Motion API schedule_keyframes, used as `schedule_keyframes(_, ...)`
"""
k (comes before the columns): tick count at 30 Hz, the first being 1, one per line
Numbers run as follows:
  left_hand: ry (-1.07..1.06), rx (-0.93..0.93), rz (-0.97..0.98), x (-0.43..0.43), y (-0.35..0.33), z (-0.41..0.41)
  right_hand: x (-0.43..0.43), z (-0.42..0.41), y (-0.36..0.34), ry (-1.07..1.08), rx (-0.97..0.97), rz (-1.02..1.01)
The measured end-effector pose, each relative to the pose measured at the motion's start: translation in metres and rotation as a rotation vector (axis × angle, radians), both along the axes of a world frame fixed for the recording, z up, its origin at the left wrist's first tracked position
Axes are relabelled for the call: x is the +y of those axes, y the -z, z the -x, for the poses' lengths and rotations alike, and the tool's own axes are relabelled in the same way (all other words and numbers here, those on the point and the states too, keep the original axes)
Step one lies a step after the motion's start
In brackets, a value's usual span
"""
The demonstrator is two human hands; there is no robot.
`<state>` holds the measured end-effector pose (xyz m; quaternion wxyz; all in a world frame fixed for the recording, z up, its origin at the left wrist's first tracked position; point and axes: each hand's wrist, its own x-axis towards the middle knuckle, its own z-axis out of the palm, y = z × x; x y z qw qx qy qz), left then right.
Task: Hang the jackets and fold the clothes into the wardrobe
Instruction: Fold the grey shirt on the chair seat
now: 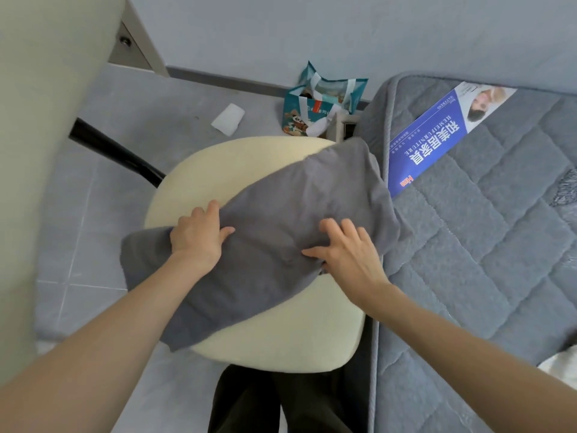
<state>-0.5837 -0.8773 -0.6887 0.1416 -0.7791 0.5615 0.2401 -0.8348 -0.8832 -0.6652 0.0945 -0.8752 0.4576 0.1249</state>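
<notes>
Grey tiled floor [103,126] under a pale blue wall [343,32], with a dark skirting strip between. At centre, a cream, rounded, padded chair seat [224,170], smooth and matt, beside a black metal tube [118,151]. Across the seat, slantwise, a soft grey knit cloth [290,207], folded into a long band, overhanging at both ends, its right end reaching over the edge of a quilted blue-grey mattress [499,245]. On that mattress, a glossy blue printed label [437,142]. Beyond, a teal paper gift bag [315,104] and a white paper scrap [228,118] on the tiles.

Left hand [195,237] on the band's left part, thumb laid over a fold, fingers [212,210] ending at the fold's edge: pinching or only pressing, impossible to tell. Right hand [346,254] flat on the cloth, fingers [349,228] spread wide and straight.

Large blurred cream shape [37,151] at the left edge, cut off, not identifiable. Dark trousers [281,401] at the bottom, mostly out of frame.
</notes>
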Motion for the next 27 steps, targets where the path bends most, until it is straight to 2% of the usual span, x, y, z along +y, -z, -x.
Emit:
schedule_keyframes(3,-0.021,0.038,-0.139,0.025,-0.002,0.000,-0.018,0.001,0.002,0.263,-0.093,-0.093)
schedule_keyframes(7,-0.075,0.146,-0.313,0.060,-0.005,0.020,-0.039,-0.003,0.005,0.639,-0.320,-0.257)
schedule_keyframes(10,-0.242,0.246,-0.177,0.045,-0.003,0.020,-0.039,-0.010,0.005,0.967,-0.484,-0.171)
schedule_keyframes(12,-0.346,0.383,-0.005,0.020,0.000,0.017,-0.036,-0.015,0.006,1.166,-0.552,-0.223)
schedule_keyframes(14,-0.368,0.478,0.082,-0.006,0.002,0.019,-0.031,-0.018,0.010,1.293,-0.565,-0.301)
schedule_keyframes(18,-0.513,0.595,0.098,-0.048,0.011,0.026,-0.021,-0.021,0.019,1.332,-0.606,-0.329)
schedule_keyframes(23,-0.620,0.741,0.067,-0.058,0.020,0.040,-0.022,-0.011,0.021,1.220,-0.615,-0.367)
schedule_keyframes(27,-0.666,0.781,0.136,-0.051,0.008,0.039,-0.028,0.002,0.012,1.171,-0.795,-0.550)
